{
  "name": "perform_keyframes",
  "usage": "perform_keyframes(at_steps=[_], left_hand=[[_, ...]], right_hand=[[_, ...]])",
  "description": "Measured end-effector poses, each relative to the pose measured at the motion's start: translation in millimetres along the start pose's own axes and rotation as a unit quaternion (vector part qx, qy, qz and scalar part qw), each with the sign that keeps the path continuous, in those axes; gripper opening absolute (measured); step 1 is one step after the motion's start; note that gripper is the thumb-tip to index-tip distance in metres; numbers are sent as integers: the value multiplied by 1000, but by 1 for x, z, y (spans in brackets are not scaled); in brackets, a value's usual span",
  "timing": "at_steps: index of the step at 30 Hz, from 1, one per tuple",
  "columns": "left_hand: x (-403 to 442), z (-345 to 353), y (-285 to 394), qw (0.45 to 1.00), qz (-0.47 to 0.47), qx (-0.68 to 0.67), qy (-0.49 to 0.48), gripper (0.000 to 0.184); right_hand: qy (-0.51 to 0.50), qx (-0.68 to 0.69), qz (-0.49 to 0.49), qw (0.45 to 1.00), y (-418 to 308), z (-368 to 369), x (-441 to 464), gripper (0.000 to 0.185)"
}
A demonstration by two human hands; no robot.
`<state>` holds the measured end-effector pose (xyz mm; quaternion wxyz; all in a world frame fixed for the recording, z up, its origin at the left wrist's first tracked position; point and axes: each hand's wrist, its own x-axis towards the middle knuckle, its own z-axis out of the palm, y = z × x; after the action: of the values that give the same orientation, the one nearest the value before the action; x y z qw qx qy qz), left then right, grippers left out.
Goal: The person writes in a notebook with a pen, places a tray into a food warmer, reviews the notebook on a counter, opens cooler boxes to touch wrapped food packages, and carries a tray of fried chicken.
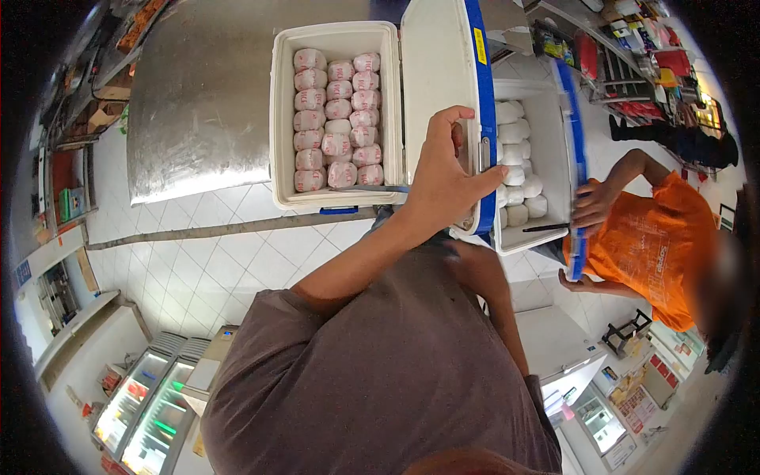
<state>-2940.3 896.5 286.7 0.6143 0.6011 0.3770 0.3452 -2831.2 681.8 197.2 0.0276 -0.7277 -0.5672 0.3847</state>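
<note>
My left hand (447, 170) reaches across the raised lid (427, 87) of a white cooler box (281, 119). Its thumb lies over the lid's blue edge, and its other fingers bend against the lid near a metal latch. Inside the box, rows of round white packs with red print (336, 146) stand side by side. My right forearm (495, 289) runs up toward the lid's lower corner, where the hand is hidden. Right of the lid, a second white cooler box (534, 237) holds plain white rounded packs (514, 174).
A co-worker in an orange shirt (661, 237) holds the blue-edged lid (578, 158) of the second box. A metal table (198, 103) extends to the left of the first box. Lit glass-door fridges (146, 404) stand at lower left. Shelves with goods (633, 55) are at upper right.
</note>
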Motion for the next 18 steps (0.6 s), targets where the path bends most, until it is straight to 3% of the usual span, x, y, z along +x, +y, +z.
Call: perform_keyframes(at_steps=[2,4,5,6,7,11,14,16,18], left_hand=[[-1,4,0,1000,0,-23,0,79],[1,9,-1,1000,3,-30,1,79],[1,9,-3,1000,6,-25,3,79],[0,9,-4,1000,7,-18,4,79],[0,8,-6,1000,17,-25,9,78],[-2,1,-14,999,27,-32,27,76],[-7,-10,-1,995,28,-88,29,75],[-5,-17,-6,998,39,-44,21,73],[-5,-21,-9,995,15,-94,12,73]], right_hand=[[-82,54,-55,994,-25,27,51,47],[32,84,-191,977,-51,65,94,60],[52,-65,-209,974,-60,74,112,65],[71,-121,-217,966,-64,82,122,67],[92,-175,-223,955,-68,89,132,69],[168,-29,-239,956,-65,123,151,67],[160,40,-222,961,-56,145,150,68],[138,24,-186,973,-50,160,155,73],[105,-19,-123,987,-52,174,155,79]])
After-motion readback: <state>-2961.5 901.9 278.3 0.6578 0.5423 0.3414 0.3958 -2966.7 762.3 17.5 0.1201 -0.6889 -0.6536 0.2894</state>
